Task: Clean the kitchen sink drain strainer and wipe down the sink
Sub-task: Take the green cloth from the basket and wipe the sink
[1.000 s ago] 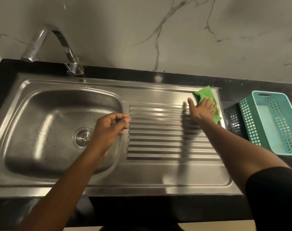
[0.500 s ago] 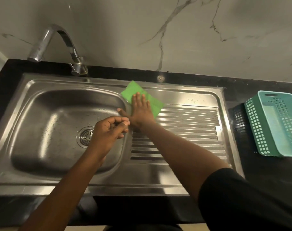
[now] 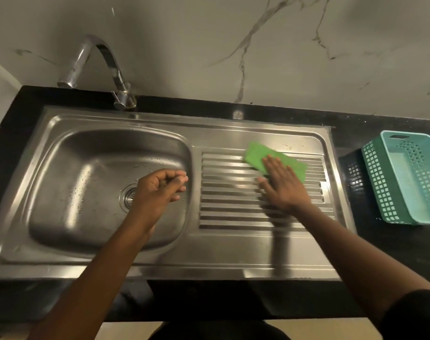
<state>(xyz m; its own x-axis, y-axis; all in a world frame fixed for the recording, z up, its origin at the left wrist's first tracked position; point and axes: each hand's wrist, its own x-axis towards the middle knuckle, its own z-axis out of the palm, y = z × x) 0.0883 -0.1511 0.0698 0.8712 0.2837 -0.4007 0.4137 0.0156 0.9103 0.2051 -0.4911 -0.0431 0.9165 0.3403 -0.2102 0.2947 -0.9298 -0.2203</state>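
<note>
Right hand (image 3: pixel 281 184) lies flat, fingers together, pressing the green cloth (image 3: pixel 275 160) onto the far ridges of the steel draining board (image 3: pixel 233 212). Left hand (image 3: pixel 160 188) hovers over the basin (image 3: pixel 86 187), fingers curled loosely, clamped on nothing visible. Drain strainer (image 3: pixel 128 197) sits in the basin floor, just left of that hand. Teal basket (image 3: pixel 405 177) stands far right on the counter.
</note>
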